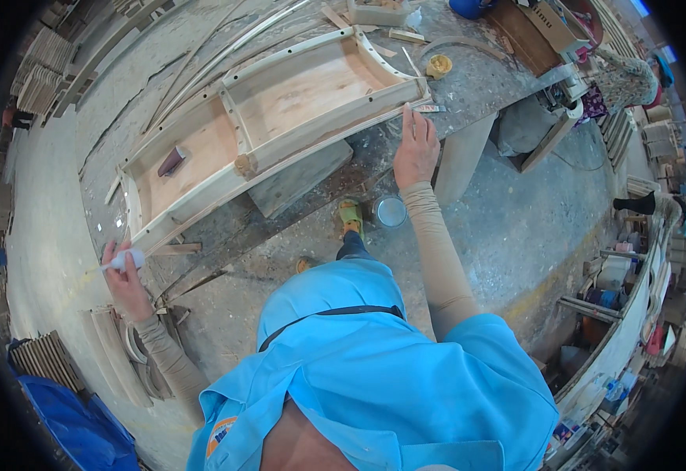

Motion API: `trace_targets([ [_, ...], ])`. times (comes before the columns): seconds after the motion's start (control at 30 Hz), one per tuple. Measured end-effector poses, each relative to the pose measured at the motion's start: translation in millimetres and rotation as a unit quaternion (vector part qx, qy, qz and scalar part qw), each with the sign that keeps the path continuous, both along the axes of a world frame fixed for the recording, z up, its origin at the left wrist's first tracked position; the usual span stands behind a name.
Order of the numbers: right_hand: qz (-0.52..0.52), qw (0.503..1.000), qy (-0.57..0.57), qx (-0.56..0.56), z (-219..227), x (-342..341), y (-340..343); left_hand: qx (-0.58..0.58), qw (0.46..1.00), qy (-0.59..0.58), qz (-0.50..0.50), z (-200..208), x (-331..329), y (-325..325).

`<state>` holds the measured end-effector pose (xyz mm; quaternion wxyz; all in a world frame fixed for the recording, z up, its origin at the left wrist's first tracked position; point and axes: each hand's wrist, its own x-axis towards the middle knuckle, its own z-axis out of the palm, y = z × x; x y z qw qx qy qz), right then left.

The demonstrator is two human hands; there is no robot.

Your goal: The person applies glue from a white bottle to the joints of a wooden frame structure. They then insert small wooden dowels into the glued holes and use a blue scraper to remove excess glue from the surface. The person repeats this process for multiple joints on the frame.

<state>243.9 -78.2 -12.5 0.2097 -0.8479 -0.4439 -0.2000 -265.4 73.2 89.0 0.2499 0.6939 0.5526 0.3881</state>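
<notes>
My left hand (129, 292) is closed around a small white squeeze bottle (128, 259) with a thin nozzle, beside the near left corner of a wooden frame. This long, curved frame (237, 122) lies on the workbench, with a thin panel inside, a crossbar in the middle and dark holes along its rails. My right hand (417, 153) is at the frame's right end, its fingers stretched out and their tips at the corner; the hand looks unoccupied. On the left panel lies a rolled dark brown piece (171, 161), which looks like sandpaper.
A yellow tub (439, 67) and a curved wooden strip (468, 43) lie on the workbench (484, 86); a cardboard box (551, 31) stands farther right. Below are a round can (391, 212) and curved wooden parts (115, 353). Another person (625, 82) is at the far right.
</notes>
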Motion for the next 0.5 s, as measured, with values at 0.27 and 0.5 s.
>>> trace_targets([
  [0.27,0.037,0.999,0.033,-0.019,-4.0,3.2,-10.2,-0.091,0.98,-0.059,-0.169,21.0,137.7,1.5],
  [0.5,0.02,0.999,0.045,-0.023,-6.3,20.3,-10.0,-0.105,0.947,-0.115,-0.282,21.1,226.8,-1.5],
])
